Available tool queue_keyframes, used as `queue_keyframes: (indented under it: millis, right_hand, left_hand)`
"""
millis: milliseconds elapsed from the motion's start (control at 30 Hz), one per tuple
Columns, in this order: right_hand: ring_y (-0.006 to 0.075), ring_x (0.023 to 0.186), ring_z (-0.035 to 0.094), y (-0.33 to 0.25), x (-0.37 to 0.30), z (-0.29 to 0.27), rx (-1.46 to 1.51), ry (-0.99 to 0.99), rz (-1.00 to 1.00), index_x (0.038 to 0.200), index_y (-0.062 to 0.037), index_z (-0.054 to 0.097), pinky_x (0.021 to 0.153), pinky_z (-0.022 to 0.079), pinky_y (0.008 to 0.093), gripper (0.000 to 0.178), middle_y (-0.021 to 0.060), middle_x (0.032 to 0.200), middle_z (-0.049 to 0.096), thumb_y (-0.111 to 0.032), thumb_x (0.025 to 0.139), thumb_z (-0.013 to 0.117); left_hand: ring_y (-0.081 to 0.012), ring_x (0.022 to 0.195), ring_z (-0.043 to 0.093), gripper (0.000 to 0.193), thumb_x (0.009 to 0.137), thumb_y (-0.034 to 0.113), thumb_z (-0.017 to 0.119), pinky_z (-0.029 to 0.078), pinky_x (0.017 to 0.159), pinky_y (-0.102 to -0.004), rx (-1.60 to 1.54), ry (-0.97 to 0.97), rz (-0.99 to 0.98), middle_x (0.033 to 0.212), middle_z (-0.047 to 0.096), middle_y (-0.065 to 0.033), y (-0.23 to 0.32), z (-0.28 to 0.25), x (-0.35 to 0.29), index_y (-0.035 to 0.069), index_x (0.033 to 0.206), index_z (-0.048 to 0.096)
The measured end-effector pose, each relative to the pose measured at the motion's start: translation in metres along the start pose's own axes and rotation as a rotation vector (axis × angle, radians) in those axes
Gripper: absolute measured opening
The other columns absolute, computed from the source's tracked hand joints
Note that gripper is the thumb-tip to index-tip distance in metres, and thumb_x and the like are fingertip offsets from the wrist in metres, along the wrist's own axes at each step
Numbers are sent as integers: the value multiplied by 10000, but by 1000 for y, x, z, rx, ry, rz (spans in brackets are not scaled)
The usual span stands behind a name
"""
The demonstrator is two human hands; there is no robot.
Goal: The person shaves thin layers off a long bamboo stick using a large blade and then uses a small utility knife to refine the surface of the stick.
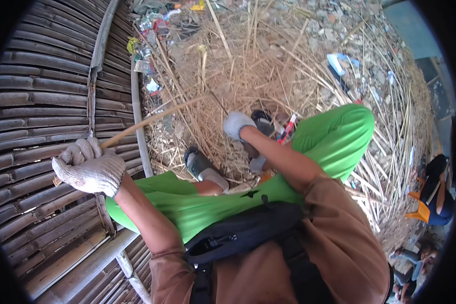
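Note:
My left hand [88, 164], in a whitish knit glove, is closed around a long thin bamboo strip [152, 119]. The strip slants up and to the right, its far end near the middle of the view. My right hand [238, 125], in a pale glove, is closed on a thin dark blade-like tool [218, 103]. Its handle is hidden in the fist. The tool's tip points up and left, close to the strip's far end; whether they touch I cannot tell. Shavings and straw-like strips [258, 71] cover the ground below both hands.
A slatted bamboo wall [45, 111] stands close on my left. My sandalled feet [202, 167] rest among the shavings, near a red-and-white item [287, 127]. Rubble, litter and a white-and-blue object [335, 65] lie ahead. People [438, 195] are at the far right, one by an orange chair [419, 206].

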State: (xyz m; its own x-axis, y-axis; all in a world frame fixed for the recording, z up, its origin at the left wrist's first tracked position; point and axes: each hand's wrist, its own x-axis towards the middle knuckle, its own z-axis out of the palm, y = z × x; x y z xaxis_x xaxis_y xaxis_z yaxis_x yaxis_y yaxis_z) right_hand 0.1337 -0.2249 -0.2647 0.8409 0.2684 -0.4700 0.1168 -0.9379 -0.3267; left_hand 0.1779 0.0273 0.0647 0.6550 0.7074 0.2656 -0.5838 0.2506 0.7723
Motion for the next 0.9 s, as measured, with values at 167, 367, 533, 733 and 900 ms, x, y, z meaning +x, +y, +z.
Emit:
queue_keyframes:
  millis: [167,367,533,733,900]
  right_hand:
    - [437,925,736,-121,-45,-70,537,282,128,1073,-10,713,833,587,542,365,274,976,742,-313,1022,517]
    - [436,831,733,-1,2,30,396,177,272,949,-16,769,768,595,528,313,247,879,752,-277,979,600]
    - [429,939,755,-39,11,11,195,106,59,973,-20,810,835,616,509,376,244,1024,770,-283,964,542]
    - [469,920,711,-135,-26,-89,679,465,-22,1050,24,638,847,560,568,389,297,927,712,-328,1043,472]
    - [370,959,768,-8,14,33,123,91,153,1071,-63,786,882,607,452,308,196,1058,774,-259,940,588]
  left_hand:
    - [-118,474,202,376,980,307,588,147,445,-309,24,-32,4,569,246,38,11,6,12,184,707,360]
    - [-114,471,178,408,978,306,586,142,448,-298,-58,-232,-146,556,242,55,-9,31,26,196,660,356]
    - [-116,459,168,389,954,278,598,151,444,-302,-65,-320,-114,530,248,56,-9,38,27,186,644,383]
    - [-123,461,184,367,960,274,583,161,434,-291,-18,-301,-100,552,276,43,-9,31,41,181,659,394]
    - [-124,454,200,359,954,271,593,169,425,-287,-2,-181,-136,547,292,48,-13,43,38,186,659,407]
